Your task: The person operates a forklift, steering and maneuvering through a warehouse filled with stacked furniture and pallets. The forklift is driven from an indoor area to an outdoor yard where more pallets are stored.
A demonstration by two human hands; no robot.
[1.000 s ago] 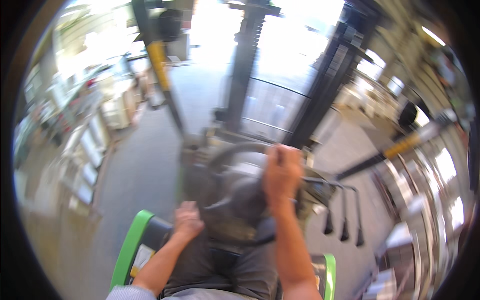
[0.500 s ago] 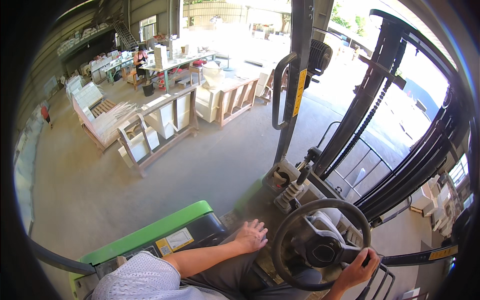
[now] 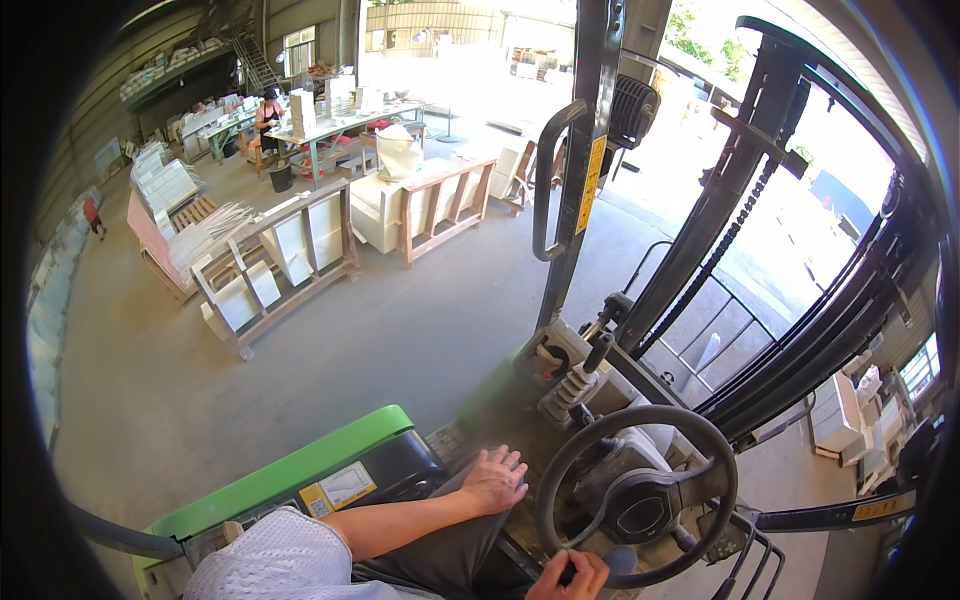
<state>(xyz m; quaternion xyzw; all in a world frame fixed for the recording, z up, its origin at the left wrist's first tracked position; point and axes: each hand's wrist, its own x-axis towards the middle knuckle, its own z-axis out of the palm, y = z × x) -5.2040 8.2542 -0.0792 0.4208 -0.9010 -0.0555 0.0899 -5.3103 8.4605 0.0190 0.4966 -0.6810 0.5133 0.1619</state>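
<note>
I sit at the controls of a forklift. My left hand lies palm down on my left thigh, over grey trousers, its fingers somewhat spread and holding nothing. At the lower left of the black steering wheel, my right hand is closed on its rim side, with a dark, knob-like piece showing between the fingers. Just beyond the wheel stand control levers, one with a ribbed grey boot. A foot tip shows below the wheel.
A black mast with a chain and a grab handle rise ahead. Wooden racks with pale slabs stand to the left. A person in an apron is by a worktable; another in red is far left. More pale blocks lie right.
My right hand has swung from the wheel's right side to its lower left, and the wheel has turned clockwise. The racks have shifted left in view. My left hand stays on the thigh.
</note>
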